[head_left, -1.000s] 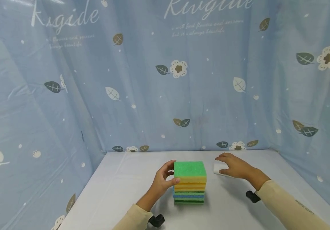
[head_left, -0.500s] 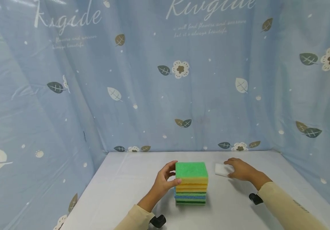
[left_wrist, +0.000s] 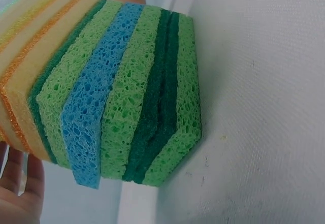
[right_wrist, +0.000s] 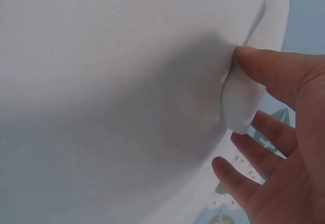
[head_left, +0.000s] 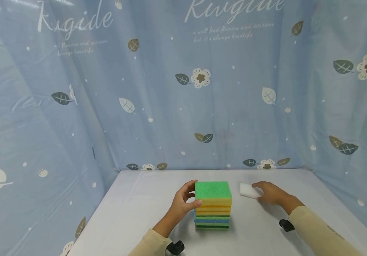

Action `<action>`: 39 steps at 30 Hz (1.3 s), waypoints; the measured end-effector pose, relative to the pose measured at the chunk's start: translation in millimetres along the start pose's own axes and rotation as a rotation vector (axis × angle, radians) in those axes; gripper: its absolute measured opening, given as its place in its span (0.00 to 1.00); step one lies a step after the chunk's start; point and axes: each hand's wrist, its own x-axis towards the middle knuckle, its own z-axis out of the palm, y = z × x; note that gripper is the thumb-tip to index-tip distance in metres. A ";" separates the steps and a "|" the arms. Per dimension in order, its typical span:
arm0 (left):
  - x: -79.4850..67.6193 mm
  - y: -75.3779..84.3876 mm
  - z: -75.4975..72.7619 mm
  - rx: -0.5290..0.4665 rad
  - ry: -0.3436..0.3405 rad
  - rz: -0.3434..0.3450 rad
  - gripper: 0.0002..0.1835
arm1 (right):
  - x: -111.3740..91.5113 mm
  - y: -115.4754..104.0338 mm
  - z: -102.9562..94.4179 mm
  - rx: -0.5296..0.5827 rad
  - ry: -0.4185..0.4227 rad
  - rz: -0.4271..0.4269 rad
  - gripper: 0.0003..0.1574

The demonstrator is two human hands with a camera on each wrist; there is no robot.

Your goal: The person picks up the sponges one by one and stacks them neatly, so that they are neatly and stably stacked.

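A stack of sponges point(head_left: 213, 209) in green, yellow, orange and blue layers stands on the white table, a bright green pad on top. My left hand point(head_left: 181, 202) holds the upper left side of the stack, thumb at its front and fingers round its left and back. In the left wrist view the stack's lower layers point(left_wrist: 127, 97) show, one blue layer sticking out a little. Right of the stack, my right hand point(head_left: 271, 193) pinches the right end of a white sponge point(head_left: 248, 191), which lies low at the table. The right wrist view shows the thumb on the white sponge point(right_wrist: 241, 102).
The white tabletop point(head_left: 148, 192) runs back to a blue curtain point(head_left: 157, 135) with leaf and flower prints, which also encloses the left and right sides. Black straps with cameras point(head_left: 175, 248) sit at both wrists.
My right hand has drawn back from over the white sponge to its right end and now pinches it there. The left hand stays on the stack.
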 end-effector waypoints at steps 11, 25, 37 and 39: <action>1.3 1.8 -2.2 0.021 0.015 0.003 0.38 | 0.1 -8.7 -16.9 -0.036 0.045 -0.065 0.34; -2.4 35.0 4.6 0.022 0.003 -0.045 0.36 | -18.6 -47.7 -50.3 0.013 0.086 -0.145 0.39; -3.8 13.0 -2.1 0.044 0.008 -0.025 0.34 | -25.2 -105.7 -80.5 0.020 0.172 -0.298 0.37; -3.8 6.3 -4.0 0.047 0.014 -0.019 0.34 | -25.3 -112.1 -82.3 0.025 0.189 -0.311 0.38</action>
